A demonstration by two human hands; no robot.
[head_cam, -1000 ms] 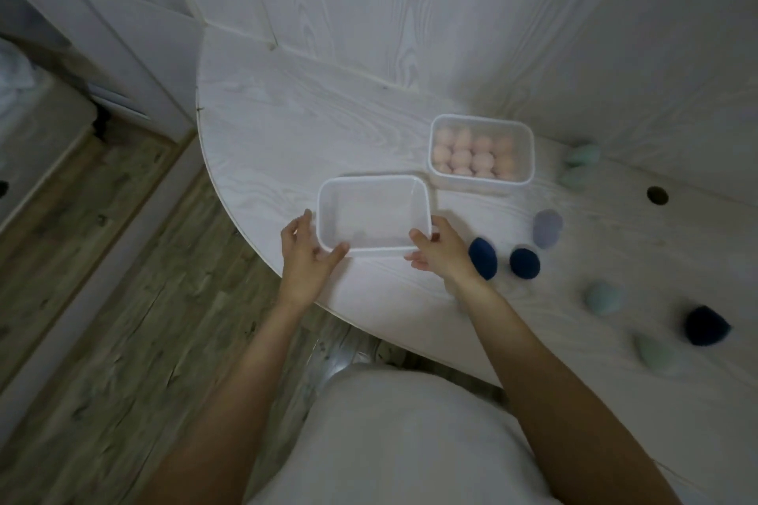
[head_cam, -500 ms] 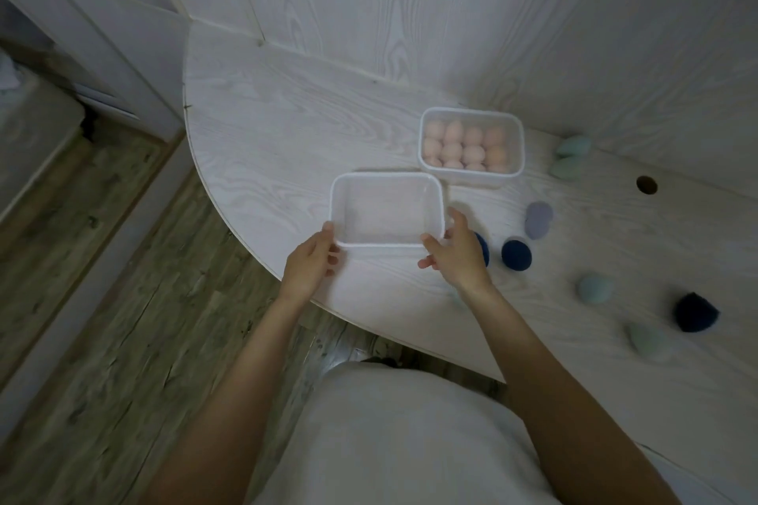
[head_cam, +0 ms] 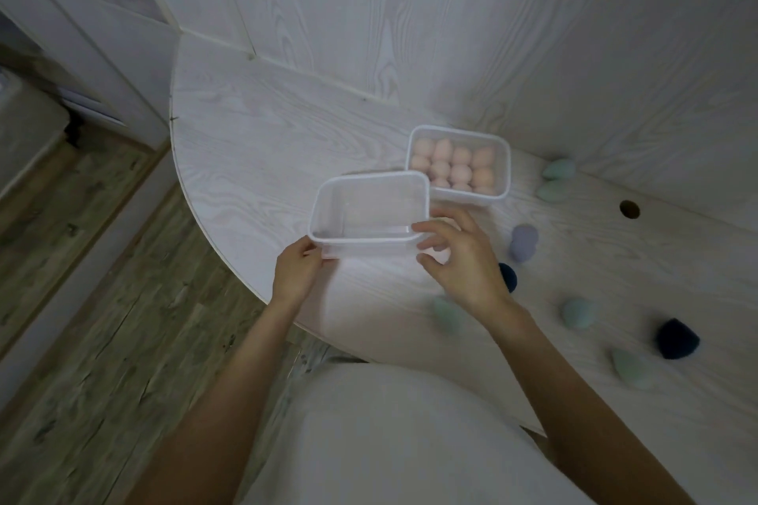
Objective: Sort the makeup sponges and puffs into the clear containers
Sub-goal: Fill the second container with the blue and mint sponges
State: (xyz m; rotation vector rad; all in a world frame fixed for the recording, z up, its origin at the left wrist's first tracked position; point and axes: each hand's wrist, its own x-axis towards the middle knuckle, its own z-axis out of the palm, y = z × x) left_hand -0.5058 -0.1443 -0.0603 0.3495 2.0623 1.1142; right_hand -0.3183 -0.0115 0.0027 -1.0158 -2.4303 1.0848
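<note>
Empty container [head_cam: 369,209] | left hand [head_cam: 297,273] grips corner | right hand [head_cam: 459,258] loosely open beside it, holding nothing | risk: one-handed grip tips it

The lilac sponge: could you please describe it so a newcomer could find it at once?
Start at the full box of peach sponges by the wall. Just right of the right hand lies the lilac sponge, the only purple one; its neighbours are navy or green.

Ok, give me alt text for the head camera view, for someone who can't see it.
A person's left hand grips the near corner of an empty clear container on a pale wooden table, while the right hand hovers open by its other corner. Behind sits a second container of peach sponges; green, lilac and navy sponges lie scattered right.
</note>
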